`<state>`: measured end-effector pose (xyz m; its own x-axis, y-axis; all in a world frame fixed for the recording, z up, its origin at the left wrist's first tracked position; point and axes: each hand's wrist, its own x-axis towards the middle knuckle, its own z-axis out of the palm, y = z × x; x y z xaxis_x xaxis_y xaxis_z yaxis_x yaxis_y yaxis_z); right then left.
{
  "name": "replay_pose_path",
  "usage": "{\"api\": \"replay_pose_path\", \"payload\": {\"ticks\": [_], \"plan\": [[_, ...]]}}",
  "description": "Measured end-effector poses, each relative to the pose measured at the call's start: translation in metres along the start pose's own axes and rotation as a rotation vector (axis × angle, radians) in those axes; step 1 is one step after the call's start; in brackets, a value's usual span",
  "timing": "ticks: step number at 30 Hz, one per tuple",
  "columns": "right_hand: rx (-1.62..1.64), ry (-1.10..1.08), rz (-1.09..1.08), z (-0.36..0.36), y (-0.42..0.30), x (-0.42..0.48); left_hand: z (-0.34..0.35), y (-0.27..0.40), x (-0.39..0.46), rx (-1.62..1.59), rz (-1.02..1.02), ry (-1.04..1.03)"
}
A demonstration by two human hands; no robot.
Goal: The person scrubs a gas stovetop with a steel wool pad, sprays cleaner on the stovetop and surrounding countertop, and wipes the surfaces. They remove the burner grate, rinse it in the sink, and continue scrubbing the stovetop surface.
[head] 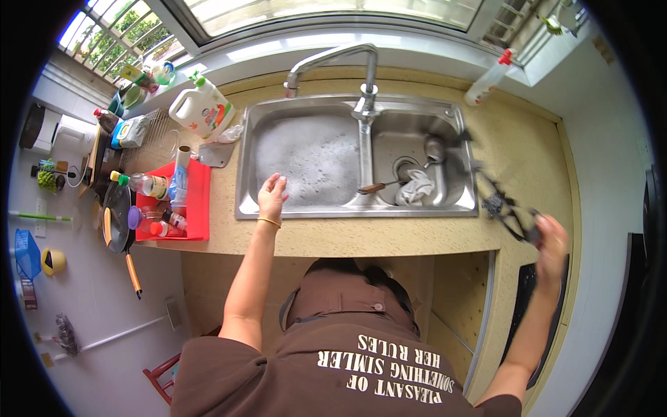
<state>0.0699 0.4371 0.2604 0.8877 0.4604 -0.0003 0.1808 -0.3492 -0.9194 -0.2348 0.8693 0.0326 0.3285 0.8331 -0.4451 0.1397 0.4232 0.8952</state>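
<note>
My left hand (273, 195) is over the front edge of the left basin of a stainless steel double sink (307, 156), empty, with its fingers slightly bent and apart. Soapy water (312, 140) fills that basin. My right hand (550, 237) is above the counter right of the sink, shut on a dark, blurred object (500, 204) with long thin parts; its kind cannot be told. The right basin (385, 140) holds a metal ladle (433, 149), a utensil with a wooden handle (371, 188) and a crumpled white cloth (416, 187).
A red bin (200, 208) of bottles stands left of the sink, beside a frying pan (121, 219). Behind it are a large white jug (203, 109) and a wire rack (151, 138). The faucet (368, 94) rises behind the basins. A spray bottle (487, 81) stands at the back right.
</note>
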Motion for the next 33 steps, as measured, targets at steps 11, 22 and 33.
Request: {"api": "replay_pose_path", "payload": {"ticks": [11, 22, 33], "plan": [[-0.477, -0.319, -0.345, 0.461, 0.072, 0.082, -0.073, -0.019, 0.012, -0.254, -0.090, -0.059], [-0.755, -0.603, -0.018, 0.470, 0.150, 0.048, -0.071, -0.029, -0.001, -0.167, -0.222, -0.221], [0.303, -0.012, 0.094, 0.267, 0.090, -0.015, 0.146, 0.016, 0.006, 0.048, 0.009, -0.789]]}}
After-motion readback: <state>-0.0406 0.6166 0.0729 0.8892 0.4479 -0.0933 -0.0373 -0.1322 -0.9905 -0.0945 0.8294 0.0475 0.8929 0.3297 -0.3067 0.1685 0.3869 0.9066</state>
